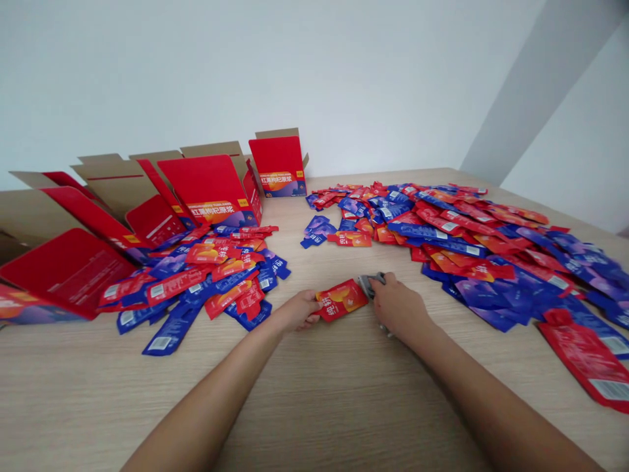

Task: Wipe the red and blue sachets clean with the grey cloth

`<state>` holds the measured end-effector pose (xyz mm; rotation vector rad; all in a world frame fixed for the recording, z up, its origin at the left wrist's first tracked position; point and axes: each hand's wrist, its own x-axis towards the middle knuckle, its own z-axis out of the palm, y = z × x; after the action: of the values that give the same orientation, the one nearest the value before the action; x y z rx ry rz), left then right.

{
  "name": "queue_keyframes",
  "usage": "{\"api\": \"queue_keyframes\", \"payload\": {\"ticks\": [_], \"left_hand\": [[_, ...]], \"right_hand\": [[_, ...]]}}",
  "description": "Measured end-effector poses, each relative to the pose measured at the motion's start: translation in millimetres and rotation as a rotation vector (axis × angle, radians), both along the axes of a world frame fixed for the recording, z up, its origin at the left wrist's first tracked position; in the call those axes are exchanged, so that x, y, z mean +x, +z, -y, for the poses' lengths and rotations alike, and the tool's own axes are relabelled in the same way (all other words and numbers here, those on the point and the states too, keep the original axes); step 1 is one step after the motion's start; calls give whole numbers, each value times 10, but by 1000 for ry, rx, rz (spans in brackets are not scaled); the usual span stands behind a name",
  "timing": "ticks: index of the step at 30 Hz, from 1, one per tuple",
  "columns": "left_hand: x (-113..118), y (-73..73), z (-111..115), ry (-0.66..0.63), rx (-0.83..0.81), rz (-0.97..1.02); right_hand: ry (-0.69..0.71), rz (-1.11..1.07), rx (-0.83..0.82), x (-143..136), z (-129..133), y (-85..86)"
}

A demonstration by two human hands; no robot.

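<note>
My left hand (303, 311) pinches the left end of a red and orange sachet (343, 300) just above the table. In my right hand (400, 305) is a grey plier-like hand tool (366, 286), largely covered by my fingers. The tool's head meets the sachet's right end; whether its jaws are closed on it I cannot tell. To the left of my left hand lies a pile of red and blue sachets (221, 269). A larger heap of the same sachets (457, 236) spreads behind and right of my right hand.
Several open red cartons with tan inner flaps line the left and back, among them a front-facing carton (201, 180) and a separate carton (276, 160) by the wall (344, 78). A red pouch (587, 360) lies near the right side of the wooden table (314, 406).
</note>
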<state>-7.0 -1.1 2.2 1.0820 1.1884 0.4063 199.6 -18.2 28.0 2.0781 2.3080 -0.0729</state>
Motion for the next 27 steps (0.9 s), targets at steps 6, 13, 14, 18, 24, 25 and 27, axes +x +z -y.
{"api": "queue_keyframes", "payload": {"ticks": [6,13,14,18,24,25,27], "left_hand": [[46,5,9,1,36,-66],[14,0,-14,-25,-21,-5],[6,-2,-15,-29,-23,-6],[-1,-18,-10,-44,-17,-35],[44,-8,2,-54,19,-77],[47,-9,-1,-46,18,-80],[43,-24,-11,-33,9,-65]], "right_hand": [[319,-128,58,-543,316,-57],[132,-10,15,-255,56,-123],[96,5,14,-170,12,-119],[60,-34,41,-82,22,-92],[334,-136,62,-503,262,-88],[339,-128,49,-519,250,-96],[287,-106,40,-455,170,-117]]}}
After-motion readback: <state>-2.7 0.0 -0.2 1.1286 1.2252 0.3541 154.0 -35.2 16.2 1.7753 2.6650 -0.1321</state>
